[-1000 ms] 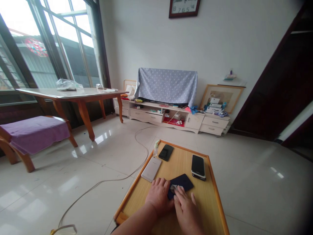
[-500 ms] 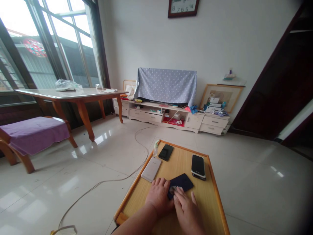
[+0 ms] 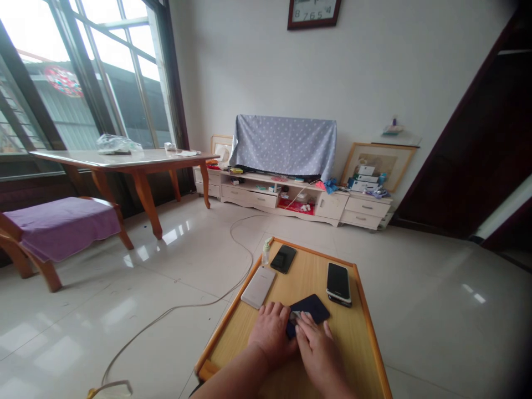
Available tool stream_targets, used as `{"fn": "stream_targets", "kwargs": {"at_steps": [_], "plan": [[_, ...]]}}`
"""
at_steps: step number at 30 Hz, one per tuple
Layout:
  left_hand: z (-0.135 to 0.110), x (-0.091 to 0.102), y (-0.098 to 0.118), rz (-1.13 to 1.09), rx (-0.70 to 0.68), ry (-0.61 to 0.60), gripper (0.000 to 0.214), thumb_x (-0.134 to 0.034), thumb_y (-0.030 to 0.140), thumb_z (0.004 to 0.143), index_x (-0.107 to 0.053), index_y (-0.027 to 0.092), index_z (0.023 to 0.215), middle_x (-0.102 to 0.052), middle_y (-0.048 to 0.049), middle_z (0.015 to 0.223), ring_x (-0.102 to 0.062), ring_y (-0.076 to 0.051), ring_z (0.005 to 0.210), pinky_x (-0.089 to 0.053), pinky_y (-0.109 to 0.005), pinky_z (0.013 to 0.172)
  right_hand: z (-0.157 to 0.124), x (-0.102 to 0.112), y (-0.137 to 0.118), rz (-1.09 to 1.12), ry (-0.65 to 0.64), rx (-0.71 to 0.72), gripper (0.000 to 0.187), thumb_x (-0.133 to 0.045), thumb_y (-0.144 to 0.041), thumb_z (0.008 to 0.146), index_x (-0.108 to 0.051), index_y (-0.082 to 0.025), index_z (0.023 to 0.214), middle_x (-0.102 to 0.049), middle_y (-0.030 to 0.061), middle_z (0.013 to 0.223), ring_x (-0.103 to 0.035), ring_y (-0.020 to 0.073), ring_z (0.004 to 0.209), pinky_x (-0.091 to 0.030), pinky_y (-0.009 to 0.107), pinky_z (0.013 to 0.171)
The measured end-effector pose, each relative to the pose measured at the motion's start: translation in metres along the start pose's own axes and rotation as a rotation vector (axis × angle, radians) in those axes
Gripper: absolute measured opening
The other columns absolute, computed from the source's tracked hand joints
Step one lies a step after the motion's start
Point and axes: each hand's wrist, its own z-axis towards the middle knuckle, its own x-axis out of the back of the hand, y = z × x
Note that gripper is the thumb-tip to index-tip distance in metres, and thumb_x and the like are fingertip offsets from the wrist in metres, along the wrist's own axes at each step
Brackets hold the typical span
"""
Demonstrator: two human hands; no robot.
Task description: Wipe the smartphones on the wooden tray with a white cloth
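The dark phone (image 3: 315, 307) lies on the surface (image 3: 307, 272), its near-left end clasped in the left hand's (image 3: 272, 329) grip. The right hand's (image 3: 319, 347) grip holds a grey wipe (image 3: 295, 316) against it; contact is virtually unchanged, so work apparently continues there.

Purple cloth (image 3: 68, 224) on wooden chair (image 3: 47, 274)

Wooden table (image 3: 310, 271), three single phones (image 3: 315, 306), stacked phones (image 3: 338, 281), bottle (image 3: 266, 254)

Overexposed window (image 3: 83, 77), glare on floor (image 3: 166, 277), right edge dark
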Motion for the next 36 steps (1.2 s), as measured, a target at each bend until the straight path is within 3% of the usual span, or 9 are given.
{"fn": "stream_targets", "kwargs": {"at_steps": [4,7,11,15,21,25,31,36], "plan": [[0.0,0.0,0.001,-0.002,0.007,-0.007,0.053,-0.062,0.05,0.073,-0.058,0.03,0.121,-0.059,-0.0078,0.118,-0.049,-0.032,0.116,-0.037,-0.048,0.105,0.011,0.012,0.015,0.008,0.03,-0.108,0.047,-0.03,-0.036,0.101,-0.063,-0.031,0.134,-0.055,0.0044,0.147,-0.044,0.0226,0.141,-0.018,0.054,0.122],[-0.001,0.0,0.0,-0.008,0.014,0.003,0.054,-0.063,0.05,0.07,-0.058,0.029,0.12,-0.059,-0.0079,0.118,-0.049,-0.032,0.116,-0.037,-0.048,0.106,0.02,0.015,0.023,-0.036,0.058,-0.152,0.049,-0.029,-0.036,0.101,-0.061,-0.027,0.136,-0.053,0.0056,0.149,-0.041,0.0226,0.143,-0.016,0.054,0.122],[0.0,-0.001,-0.001,-0.023,0.006,0.01,0.052,-0.062,0.049,0.07,-0.058,0.03,0.118,-0.059,-0.0073,0.116,-0.049,-0.031,0.114,-0.038,-0.047,0.105,0.012,0.004,0.02,-0.087,0.064,-0.063,0.051,-0.029,-0.035,0.1,-0.059,-0.02,0.14,-0.053,0.009,0.148,-0.042,0.0244,0.143,-0.023,0.049,0.121],[0.002,-0.003,-0.002,-0.011,-0.003,0.003,0.05,-0.06,0.051,0.073,-0.058,0.03,0.118,-0.059,-0.0071,0.115,-0.049,-0.03,0.113,-0.038,-0.046,0.103,-0.004,-0.001,0.02,-0.064,0.05,0.059,0.049,-0.03,-0.034,0.101,-0.062,-0.022,0.137,-0.055,0.0074,0.147,-0.046,0.0234,0.14,-0.031,0.044,0.119],[0.003,-0.009,-0.001,0.019,-0.016,0.013,0.058,-0.062,0.051,0.072,-0.056,0.029,0.125,-0.059,-0.0076,0.118,-0.048,-0.031,0.116,-0.036,-0.045,0.106,0.0,0.019,0.039,-0.085,0.109,0.045,0.045,-0.034,-0.031,0.1,-0.066,-0.024,0.132,-0.061,0.0067,0.141,-0.053,0.0235,0.133,-0.033,0.046,0.118],[0.005,-0.012,0.0,0.023,-0.034,0.034,0.058,-0.063,0.05,0.073,-0.057,0.028,0.127,-0.059,-0.0078,0.118,-0.049,-0.03,0.116,-0.037,-0.045,0.106,0.005,0.025,0.055,-0.083,0.121,0.081,0.04,-0.037,-0.03,0.1,-0.07,-0.026,0.122,-0.067,0.0044,0.133,-0.06,0.0232,0.125,-0.042,0.041,0.111],[0.007,-0.018,0.002,0.048,-0.078,0.058,0.055,-0.063,0.045,0.076,-0.057,0.025,0.128,-0.061,-0.0083,0.121,-0.05,-0.031,0.117,-0.039,-0.047,0.106,0.0,0.023,0.075,0.076,0.24,0.166,0.032,-0.046,-0.03,0.098,-0.073,-0.03,0.114,-0.072,0.0031,0.123,-0.067,0.0229,0.113,-0.051,0.037,0.101],[0.01,-0.023,0.002,0.072,-0.146,0.084,0.049,-0.062,0.039,0.08,-0.058,0.024,0.127,-0.061,-0.0087,0.131,-0.052,-0.031,0.119,-0.043,-0.05,0.105,0.008,0.032,0.08,0.278,0.326,0.065,0.031,-0.047,-0.031,0.096,-0.072,-0.03,0.115,-0.075,0.003,0.114,-0.07,0.0218,0.104,-0.055,0.035,0.093]]}}
